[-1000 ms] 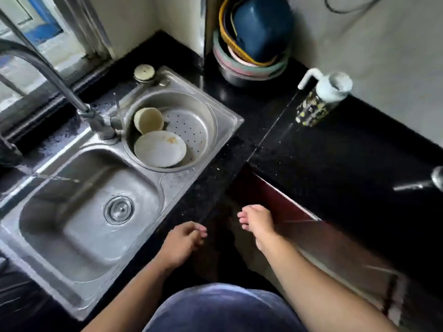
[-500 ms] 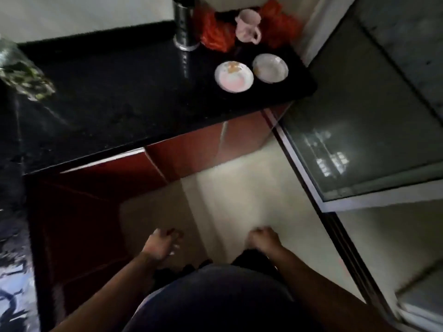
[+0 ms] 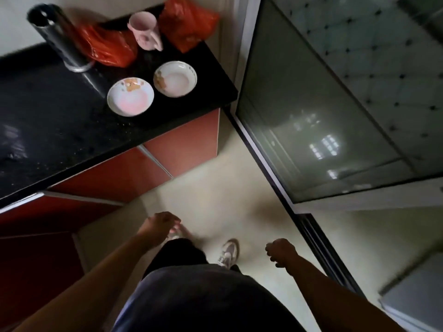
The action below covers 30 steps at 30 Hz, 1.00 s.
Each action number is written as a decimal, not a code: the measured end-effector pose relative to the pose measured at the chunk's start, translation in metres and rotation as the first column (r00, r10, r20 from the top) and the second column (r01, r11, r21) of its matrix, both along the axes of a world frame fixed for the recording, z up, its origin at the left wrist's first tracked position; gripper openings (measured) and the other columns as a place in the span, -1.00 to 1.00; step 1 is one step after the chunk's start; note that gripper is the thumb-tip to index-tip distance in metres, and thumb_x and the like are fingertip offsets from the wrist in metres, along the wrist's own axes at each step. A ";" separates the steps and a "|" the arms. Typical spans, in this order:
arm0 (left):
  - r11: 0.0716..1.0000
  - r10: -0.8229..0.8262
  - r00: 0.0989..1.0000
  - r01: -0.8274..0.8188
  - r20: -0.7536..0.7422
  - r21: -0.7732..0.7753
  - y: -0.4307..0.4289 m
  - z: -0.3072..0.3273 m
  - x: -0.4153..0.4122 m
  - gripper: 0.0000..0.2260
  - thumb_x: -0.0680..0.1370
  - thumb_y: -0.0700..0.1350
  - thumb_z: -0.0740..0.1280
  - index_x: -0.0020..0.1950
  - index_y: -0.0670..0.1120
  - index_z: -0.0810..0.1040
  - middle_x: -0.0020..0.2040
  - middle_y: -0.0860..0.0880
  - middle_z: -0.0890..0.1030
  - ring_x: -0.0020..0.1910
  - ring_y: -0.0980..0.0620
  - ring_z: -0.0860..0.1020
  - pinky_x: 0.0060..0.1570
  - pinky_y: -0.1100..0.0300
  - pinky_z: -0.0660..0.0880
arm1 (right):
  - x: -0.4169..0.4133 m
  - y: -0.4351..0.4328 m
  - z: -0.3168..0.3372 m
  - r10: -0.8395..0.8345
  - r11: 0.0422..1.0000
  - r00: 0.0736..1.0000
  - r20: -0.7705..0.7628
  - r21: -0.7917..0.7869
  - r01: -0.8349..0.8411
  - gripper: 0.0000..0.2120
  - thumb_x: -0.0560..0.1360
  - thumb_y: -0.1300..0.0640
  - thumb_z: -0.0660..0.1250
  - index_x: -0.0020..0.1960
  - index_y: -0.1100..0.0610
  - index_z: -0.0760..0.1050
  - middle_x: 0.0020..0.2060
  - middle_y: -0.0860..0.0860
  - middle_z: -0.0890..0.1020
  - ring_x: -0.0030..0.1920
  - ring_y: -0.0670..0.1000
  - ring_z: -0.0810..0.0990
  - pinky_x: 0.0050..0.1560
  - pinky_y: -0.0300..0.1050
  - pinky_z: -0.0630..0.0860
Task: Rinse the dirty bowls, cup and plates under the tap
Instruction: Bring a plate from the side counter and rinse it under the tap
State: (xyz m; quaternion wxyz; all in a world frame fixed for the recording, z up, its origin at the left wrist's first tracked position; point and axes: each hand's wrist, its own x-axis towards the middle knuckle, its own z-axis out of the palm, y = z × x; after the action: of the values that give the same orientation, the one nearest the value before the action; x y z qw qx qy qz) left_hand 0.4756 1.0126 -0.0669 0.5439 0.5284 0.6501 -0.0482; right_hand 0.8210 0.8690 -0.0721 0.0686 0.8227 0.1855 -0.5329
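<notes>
Two dirty white bowls sit side by side near the end of the black counter (image 3: 48, 111): the left bowl (image 3: 130, 96) and the right bowl (image 3: 175, 79), both smeared with brown food. Behind them stands a pink cup (image 3: 143, 31) with its handle to the right. My left hand (image 3: 159, 226) hangs low over the floor, fingers loosely curled, holding nothing. At the same height, my right hand (image 3: 280, 251) is curled into a loose fist, also with nothing in it. Both hands are well short of the counter. The sink and tap are out of view.
A dark steel flask (image 3: 60, 37) stands at the counter's back left. Two red plastic bags (image 3: 107, 46) lie beside the cup. Red cabinet fronts (image 3: 177, 144) run under the counter. A glass sliding door (image 3: 311, 116) and its floor track border the right. My shoes (image 3: 229, 252) are on the pale floor.
The view turned away from the sink to the counter's end, and the bowls and cup now appear closer. My hands stayed low and holding nothing, and moved further apart.
</notes>
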 end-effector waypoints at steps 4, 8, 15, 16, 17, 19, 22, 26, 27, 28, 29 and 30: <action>0.998 0.064 0.994 -0.064 -0.087 -0.006 0.027 -0.008 -0.015 -0.69 0.69 -0.28 0.21 -0.08 -0.02 0.68 -0.05 -0.09 0.77 -0.06 -0.10 0.74 -0.22 0.16 0.56 | 0.009 0.111 0.000 0.035 0.995 0.994 -0.107 0.092 -0.025 -0.86 0.59 0.28 0.30 -0.05 0.33 0.60 -0.15 0.23 0.60 -0.25 0.15 0.60 -0.28 -0.05 0.46; 0.976 0.217 0.972 -0.220 -0.093 -0.013 0.071 -0.025 -0.008 -0.73 0.69 -0.29 0.20 0.01 -0.12 0.69 0.00 -0.13 0.76 -0.17 -0.01 0.69 -0.23 0.14 0.54 | 0.002 0.229 0.014 0.119 0.970 0.972 -0.203 0.231 -0.071 -0.85 0.55 0.22 0.32 -0.01 0.29 0.62 -0.02 0.24 0.71 -0.06 0.22 0.71 0.00 0.09 0.65; 0.910 0.386 0.914 -0.399 0.123 0.115 0.214 0.002 0.075 -0.70 0.66 -0.31 0.24 -0.07 0.04 0.65 -0.06 -0.02 0.76 -0.14 -0.10 0.72 -0.25 0.09 0.56 | 0.012 0.398 0.050 0.153 0.903 0.918 -0.365 0.429 0.020 -0.89 0.59 0.14 0.33 0.03 0.14 0.61 -0.09 0.15 0.76 -0.24 0.06 0.71 -0.24 -0.14 0.54; 0.884 0.431 0.889 -0.450 0.156 0.128 0.238 0.007 0.087 -0.72 0.66 -0.29 0.25 -0.05 0.04 0.65 -0.03 -0.05 0.75 -0.15 -0.11 0.72 -0.26 0.08 0.58 | 0.014 0.422 0.052 0.163 0.888 0.916 -0.366 0.460 0.025 -0.90 0.60 0.15 0.31 0.01 0.13 0.60 -0.10 0.13 0.75 -0.24 0.06 0.70 -0.23 -0.14 0.54; 0.846 0.493 0.850 -0.518 0.185 0.126 0.260 0.012 0.096 -0.76 0.67 -0.25 0.24 0.00 0.02 0.65 0.01 -0.08 0.73 -0.15 -0.11 0.72 -0.26 0.06 0.60 | 0.015 0.445 0.054 0.169 0.874 0.918 -0.358 0.485 0.028 -0.89 0.62 0.15 0.28 0.01 0.10 0.59 -0.11 0.11 0.75 -0.24 0.06 0.70 -0.24 -0.14 0.54; 0.754 0.626 0.749 -0.653 0.216 0.079 0.295 0.021 0.111 -0.83 0.69 -0.18 0.23 0.13 -0.01 0.62 0.07 -0.11 0.70 -0.14 -0.14 0.73 -0.27 0.01 0.66 | 0.012 0.484 0.058 0.184 0.855 0.923 -0.339 0.518 0.020 -0.85 0.62 0.17 0.22 0.03 0.04 0.56 -0.10 0.06 0.74 -0.28 0.04 0.70 -0.27 -0.13 0.57; 0.646 0.742 0.639 -0.762 0.204 0.039 0.332 0.028 0.126 -0.89 0.70 -0.05 0.28 0.17 -0.01 0.57 0.05 -0.09 0.68 -0.16 -0.14 0.76 -0.34 -0.04 0.70 | 0.004 0.539 0.057 0.245 0.854 0.912 -0.330 0.518 -0.042 -0.82 0.61 0.14 0.20 0.15 -0.01 0.52 -0.04 0.01 0.72 -0.28 0.02 0.71 -0.31 -0.11 0.61; 0.525 0.841 0.519 -0.851 0.153 0.004 0.359 0.029 0.144 -0.81 0.70 -0.02 0.30 0.19 -0.13 0.52 0.04 -0.16 0.69 -0.25 -0.16 0.77 -0.37 -0.07 0.71 | -0.008 0.599 0.046 0.424 0.824 0.863 -0.275 0.513 -0.242 -0.82 0.62 0.03 0.26 0.21 -0.01 0.46 -0.03 0.01 0.71 -0.21 0.03 0.77 -0.26 -0.11 0.67; 0.476 0.871 0.473 -0.879 0.137 0.005 0.362 0.030 0.150 -0.83 0.70 -0.05 0.30 0.17 -0.14 0.51 0.03 -0.17 0.69 -0.26 -0.17 0.77 -0.38 -0.09 0.71 | -0.011 0.609 0.045 0.474 0.807 0.843 -0.254 0.509 -0.300 -0.80 0.62 0.00 0.27 0.21 0.02 0.47 -0.05 0.02 0.71 -0.23 0.02 0.76 -0.25 -0.10 0.66; 0.434 0.892 0.432 -0.901 0.136 0.019 0.366 0.030 0.154 -0.86 0.70 -0.08 0.29 0.14 -0.15 0.49 0.02 -0.19 0.68 -0.28 -0.20 0.77 -0.38 -0.13 0.71 | -0.014 0.618 0.043 0.516 0.789 0.823 -0.239 0.505 -0.349 -0.78 0.62 -0.01 0.27 0.21 0.04 0.48 -0.07 0.04 0.70 -0.26 0.01 0.75 -0.27 -0.10 0.64; 0.402 0.906 0.402 -0.915 0.133 0.030 0.369 0.030 0.158 -0.90 0.69 -0.12 0.28 0.12 -0.15 0.48 0.01 -0.21 0.66 -0.30 -0.22 0.76 -0.39 -0.17 0.71 | -0.016 0.625 0.040 0.559 0.773 0.798 -0.226 0.492 -0.402 -0.77 0.62 0.00 0.26 0.22 0.05 0.47 -0.09 0.04 0.70 -0.28 0.00 0.75 -0.30 -0.12 0.63; 0.371 0.920 0.372 -0.928 0.120 0.034 0.371 0.031 0.163 -0.94 0.68 -0.16 0.27 0.09 -0.13 0.47 0.00 -0.23 0.66 -0.33 -0.21 0.76 -0.40 -0.18 0.70 | -0.016 0.631 0.039 0.604 0.752 0.767 -0.216 0.473 -0.459 -0.77 0.62 0.01 0.25 0.23 0.06 0.46 -0.10 0.04 0.69 -0.28 0.01 0.76 -0.32 -0.14 0.63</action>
State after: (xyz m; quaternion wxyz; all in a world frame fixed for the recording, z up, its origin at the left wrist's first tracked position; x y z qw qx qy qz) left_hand 0.6390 1.3840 -0.0358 0.4776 0.1015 0.8133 0.3166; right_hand 0.8053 1.4999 -0.0332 0.0188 0.6195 0.5277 -0.5809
